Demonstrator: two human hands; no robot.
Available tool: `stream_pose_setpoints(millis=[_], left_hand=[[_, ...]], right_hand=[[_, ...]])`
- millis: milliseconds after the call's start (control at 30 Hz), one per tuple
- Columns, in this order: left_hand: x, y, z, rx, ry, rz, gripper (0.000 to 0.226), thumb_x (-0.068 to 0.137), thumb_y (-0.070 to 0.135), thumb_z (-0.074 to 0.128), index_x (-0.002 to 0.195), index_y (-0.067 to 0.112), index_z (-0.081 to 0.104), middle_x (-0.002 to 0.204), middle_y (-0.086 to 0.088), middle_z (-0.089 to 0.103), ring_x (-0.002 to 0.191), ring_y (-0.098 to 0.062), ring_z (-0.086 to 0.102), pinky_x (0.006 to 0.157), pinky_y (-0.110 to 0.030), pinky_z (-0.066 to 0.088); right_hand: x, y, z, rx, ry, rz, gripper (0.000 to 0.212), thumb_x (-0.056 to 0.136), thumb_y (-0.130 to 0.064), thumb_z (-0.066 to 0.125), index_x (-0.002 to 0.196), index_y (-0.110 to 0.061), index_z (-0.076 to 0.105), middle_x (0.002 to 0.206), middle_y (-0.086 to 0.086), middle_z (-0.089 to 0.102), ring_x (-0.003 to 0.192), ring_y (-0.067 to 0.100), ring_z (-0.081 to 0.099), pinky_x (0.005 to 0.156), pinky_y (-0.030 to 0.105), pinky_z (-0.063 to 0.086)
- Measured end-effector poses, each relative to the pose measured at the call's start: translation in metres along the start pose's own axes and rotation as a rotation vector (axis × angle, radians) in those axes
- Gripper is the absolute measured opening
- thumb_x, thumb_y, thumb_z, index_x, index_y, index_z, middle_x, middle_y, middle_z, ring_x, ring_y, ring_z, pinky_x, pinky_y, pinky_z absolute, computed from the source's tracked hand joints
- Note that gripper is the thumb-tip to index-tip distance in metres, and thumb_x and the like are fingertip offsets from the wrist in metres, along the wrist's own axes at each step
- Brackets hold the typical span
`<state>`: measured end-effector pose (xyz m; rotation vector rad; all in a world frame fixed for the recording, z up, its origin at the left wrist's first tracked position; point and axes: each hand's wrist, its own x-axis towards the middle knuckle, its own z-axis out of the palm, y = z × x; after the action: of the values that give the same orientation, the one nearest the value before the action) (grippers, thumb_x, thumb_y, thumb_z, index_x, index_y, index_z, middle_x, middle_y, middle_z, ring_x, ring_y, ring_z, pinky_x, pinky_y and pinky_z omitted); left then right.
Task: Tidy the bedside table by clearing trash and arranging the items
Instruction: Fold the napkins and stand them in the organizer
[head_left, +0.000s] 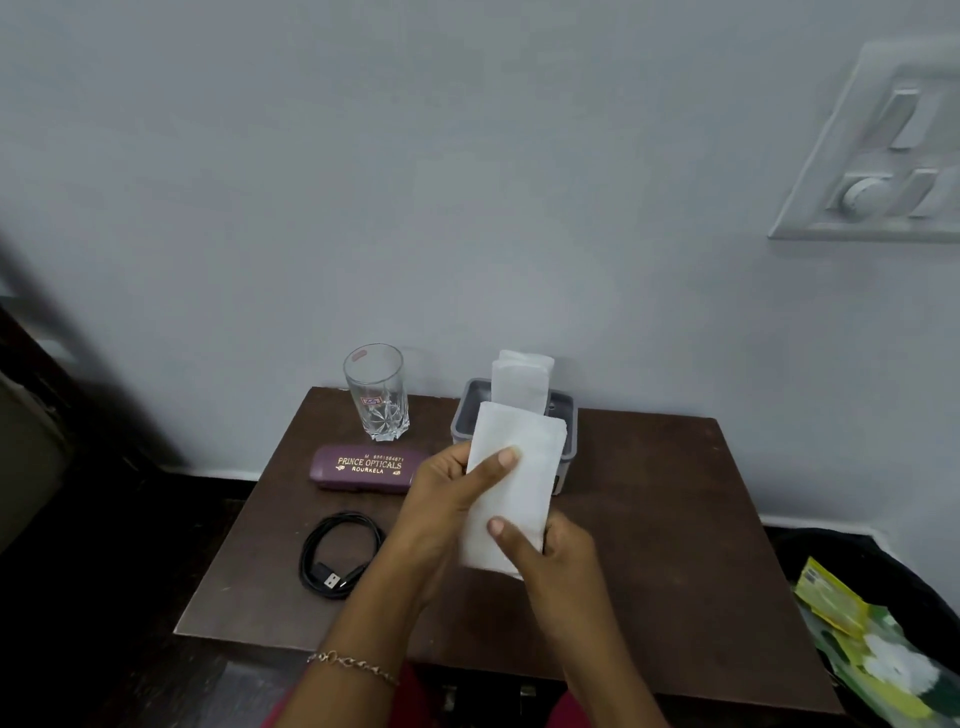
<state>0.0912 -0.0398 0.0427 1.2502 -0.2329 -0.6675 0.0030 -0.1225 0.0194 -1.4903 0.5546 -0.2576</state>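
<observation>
A folded white tissue (519, 467) is held upright over the middle of the brown bedside table (675, 519). My left hand (441, 504) grips its left edge with the thumb on the front. My right hand (545, 556) pinches its lower part. Just behind it a grey tissue box (566, 415) stands by the wall with more white tissues (522, 379) sticking up. An empty glass tumbler (376, 392) stands at the back left. In front of it lies a purple spectacle case (363, 467). A coiled black USB cable (337, 556) rests on the table's left side.
To the right of the table, low down, a black bin bag (852, 561) holds green and yellow wrappers (872, 649). A switch panel (883, 150) is on the wall at the upper right. Dark furniture stands at the far left.
</observation>
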Motion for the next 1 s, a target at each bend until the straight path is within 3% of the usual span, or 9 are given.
stream_pose_setpoints(millis=[133, 233, 267, 333, 400, 500, 567, 767, 1000], left_hand=[[0.015, 0.009, 0.004, -0.048, -0.006, 0.100, 0.023, 0.073, 0.019, 0.066, 0.091, 0.006, 0.071, 0.080, -0.008, 0.074, 0.069, -0.016, 0.068, 0.059, -0.025, 0.056], [0.035, 0.018, 0.005, 0.025, 0.035, 0.202, 0.011, 0.078, 0.012, 0.065, 0.084, 0.007, 0.072, 0.076, -0.002, 0.074, 0.070, -0.012, 0.067, 0.063, -0.024, 0.055], [0.043, 0.022, 0.005, 0.038, 0.046, 0.229, 0.009, 0.080, 0.008, 0.064, 0.084, 0.007, 0.072, 0.074, 0.000, 0.073, 0.070, -0.010, 0.066, 0.063, -0.023, 0.055], [0.057, 0.027, 0.005, 0.051, 0.063, 0.277, 0.011, 0.082, 0.003, 0.062, 0.088, 0.007, 0.071, 0.072, 0.005, 0.074, 0.069, -0.006, 0.067, 0.063, -0.018, 0.055], [0.070, 0.027, 0.003, 0.073, 0.093, 0.324, 0.012, 0.083, 0.003, 0.062, 0.090, 0.008, 0.070, 0.071, 0.009, 0.074, 0.070, -0.001, 0.067, 0.062, -0.015, 0.054], [0.085, 0.018, -0.003, 0.109, 0.168, 0.365, 0.013, 0.082, 0.003, 0.064, 0.091, 0.010, 0.070, 0.068, 0.013, 0.073, 0.069, 0.002, 0.066, 0.061, -0.013, 0.053], [0.091, 0.013, -0.009, 0.130, 0.189, 0.367, 0.015, 0.081, 0.003, 0.065, 0.094, 0.010, 0.070, 0.071, 0.014, 0.074, 0.073, 0.001, 0.067, 0.063, -0.013, 0.053], [0.097, -0.004, -0.035, 0.340, 0.174, 0.388, 0.025, 0.076, 0.004, 0.071, 0.100, 0.009, 0.069, 0.093, 0.005, 0.074, 0.089, -0.005, 0.069, 0.075, -0.017, 0.053], [0.106, -0.013, -0.042, 0.360, 0.186, 0.387, 0.014, 0.078, 0.002, 0.068, 0.087, 0.013, 0.072, 0.075, 0.012, 0.074, 0.076, 0.000, 0.067, 0.067, -0.014, 0.052]], right_hand=[[0.020, -0.007, -0.006, -0.214, 0.101, -0.082, 0.007, 0.079, -0.020, 0.071, 0.074, -0.024, 0.068, 0.075, -0.004, 0.073, 0.071, 0.010, 0.070, 0.072, 0.037, 0.058], [0.047, -0.023, -0.012, -0.349, 0.114, -0.148, 0.017, 0.080, -0.018, 0.069, 0.097, -0.016, 0.070, 0.079, -0.009, 0.067, 0.073, 0.003, 0.064, 0.061, 0.015, 0.052], [0.058, -0.027, -0.014, -0.401, 0.123, -0.177, 0.022, 0.080, -0.019, 0.069, 0.101, -0.015, 0.069, 0.082, -0.007, 0.067, 0.075, 0.006, 0.064, 0.061, 0.014, 0.051], [0.079, -0.031, -0.017, -0.547, 0.172, -0.227, 0.028, 0.079, -0.026, 0.069, 0.106, -0.018, 0.068, 0.092, 0.001, 0.071, 0.085, 0.018, 0.065, 0.073, 0.030, 0.053], [0.096, -0.029, -0.018, -0.694, 0.209, -0.267, 0.031, 0.079, -0.034, 0.067, 0.109, -0.023, 0.065, 0.099, 0.003, 0.071, 0.094, 0.023, 0.062, 0.085, 0.036, 0.044], [0.113, -0.021, -0.017, -0.865, 0.241, -0.279, 0.029, 0.082, -0.039, 0.062, 0.109, -0.028, 0.063, 0.099, -0.001, 0.067, 0.098, 0.019, 0.055, 0.070, 0.029, 0.013], [0.120, -0.014, -0.014, -0.953, 0.250, -0.297, 0.028, 0.083, -0.042, 0.060, 0.109, -0.030, 0.063, 0.096, -0.002, 0.066, 0.097, 0.018, 0.052, 0.064, 0.032, 0.008], [0.128, -0.004, -0.004, -0.913, 0.255, -0.322, 0.028, 0.084, -0.041, 0.060, 0.110, -0.031, 0.061, 0.096, -0.001, 0.067, 0.096, 0.018, 0.052, 0.070, 0.031, 0.014], [0.128, -0.018, -0.007, -1.210, 0.065, -0.299, 0.031, 0.085, -0.041, 0.058, 0.109, -0.022, 0.059, 0.102, 0.003, 0.068, 0.088, 0.022, 0.052, 0.082, 0.035, 0.026]])
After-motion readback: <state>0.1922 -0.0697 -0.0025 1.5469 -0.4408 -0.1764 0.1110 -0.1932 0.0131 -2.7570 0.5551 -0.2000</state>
